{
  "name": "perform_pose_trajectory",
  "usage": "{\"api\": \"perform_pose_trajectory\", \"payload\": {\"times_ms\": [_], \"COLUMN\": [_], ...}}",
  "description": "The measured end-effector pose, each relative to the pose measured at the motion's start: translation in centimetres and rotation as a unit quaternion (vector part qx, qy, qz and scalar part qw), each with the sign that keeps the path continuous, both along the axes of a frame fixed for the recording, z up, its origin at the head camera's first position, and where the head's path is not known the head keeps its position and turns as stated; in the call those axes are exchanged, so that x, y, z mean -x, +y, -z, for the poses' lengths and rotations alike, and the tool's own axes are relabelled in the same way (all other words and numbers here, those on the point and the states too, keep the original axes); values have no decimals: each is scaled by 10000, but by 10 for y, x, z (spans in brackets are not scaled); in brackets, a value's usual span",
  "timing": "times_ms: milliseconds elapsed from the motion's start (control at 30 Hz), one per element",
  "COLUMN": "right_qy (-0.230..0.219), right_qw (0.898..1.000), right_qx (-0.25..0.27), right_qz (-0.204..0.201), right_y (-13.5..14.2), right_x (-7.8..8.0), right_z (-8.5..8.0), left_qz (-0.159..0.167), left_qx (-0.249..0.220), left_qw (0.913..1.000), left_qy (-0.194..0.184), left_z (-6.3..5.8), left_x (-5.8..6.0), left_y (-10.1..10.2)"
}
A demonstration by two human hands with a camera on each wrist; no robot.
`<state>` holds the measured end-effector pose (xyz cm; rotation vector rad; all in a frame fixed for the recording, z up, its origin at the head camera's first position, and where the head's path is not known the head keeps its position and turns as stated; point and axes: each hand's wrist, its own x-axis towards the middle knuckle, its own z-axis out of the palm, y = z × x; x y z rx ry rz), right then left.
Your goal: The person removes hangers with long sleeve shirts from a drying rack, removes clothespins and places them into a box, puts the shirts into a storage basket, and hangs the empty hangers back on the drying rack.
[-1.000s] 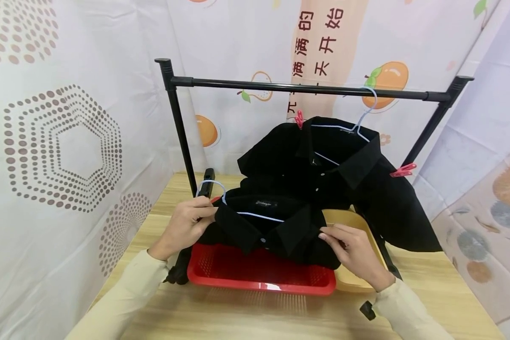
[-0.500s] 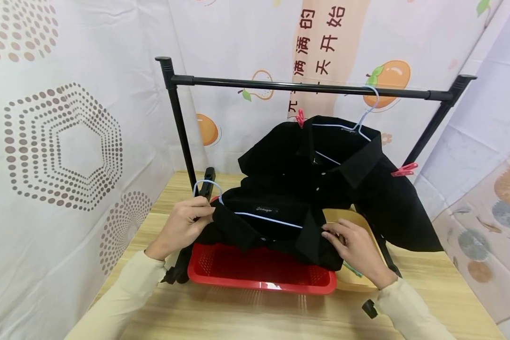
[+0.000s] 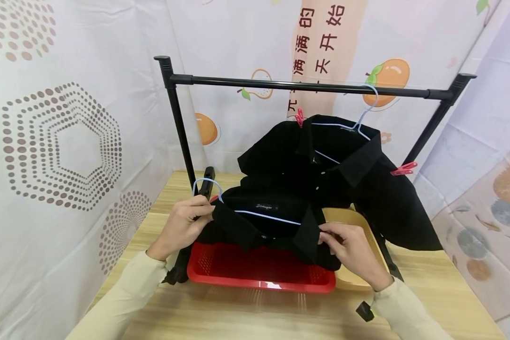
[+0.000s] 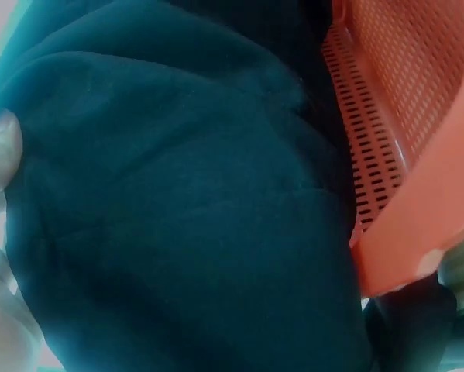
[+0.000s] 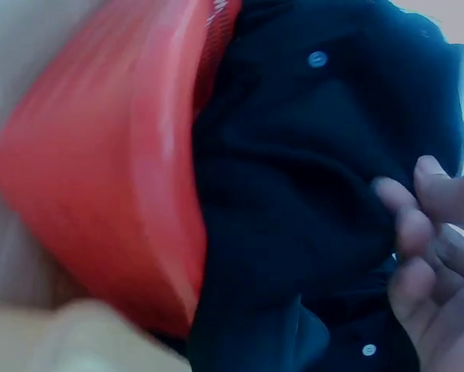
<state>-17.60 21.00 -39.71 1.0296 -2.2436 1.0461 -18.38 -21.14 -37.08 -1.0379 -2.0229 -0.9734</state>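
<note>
Over the red basket (image 3: 261,285) lies a black collared shirt (image 3: 238,229), its collar spread around a light blue hanger (image 3: 267,216) whose hook sticks up on the left. My left hand (image 3: 186,223) pinches the shirt's left shoulder just below that hook. On the other side my right hand (image 3: 351,245) pinches the cloth beside the right collar flap. Thumb and fingers meet at the fabric edge in the right wrist view, near a button (image 5: 317,59). Dark cloth (image 4: 185,194) fills most of the left wrist view, with the left fingertips at its edge.
A second black shirt (image 3: 365,203) hangs by a blue hanger from a black rack bar (image 3: 255,84), with pink clips (image 3: 404,169) on its collar and sleeve. A yellow basket (image 3: 352,281) stands right of the red one on the wooden table (image 3: 246,321).
The right collar flap has shifted to the right, and more of the hanger's bar shows inside the collar. Both hands keep their hold; the right hand moved slightly out, then back in.
</note>
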Motion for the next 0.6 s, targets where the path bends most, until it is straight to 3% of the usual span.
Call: {"api": "perform_pose_trajectory", "payload": {"times_ms": [100,200,267,367,500,533,600], "right_qy": [-1253,-2409,-2955,-3822,-4860,-5026,-5236], "right_qw": [9895,9590,9362,8867,8045,7895,7691], "right_qx": [708,1467,1844,2424,3076,3166,3275], "right_qz": [-142,-273,-470,-942,-1484,-1543,-1646], "right_y": [3,5,4,1,-5,-7,-10], "right_x": [0,1,2,2,3,4,4], "right_z": [-1,-2,-1,2,6,7,9], "left_qz": [1,-24,-37,-7,100,116,120], "left_qx": [-151,-283,-323,-310,-223,-212,-206], "left_qw": [9999,9996,9995,9995,9997,9997,9997], "left_qy": [-20,-32,-48,-72,-99,-100,-98], "left_z": [0,0,-1,-1,0,1,2], "left_x": [0,-1,-2,-1,-1,-1,-1], "left_y": [1,2,2,2,2,1,1]}}
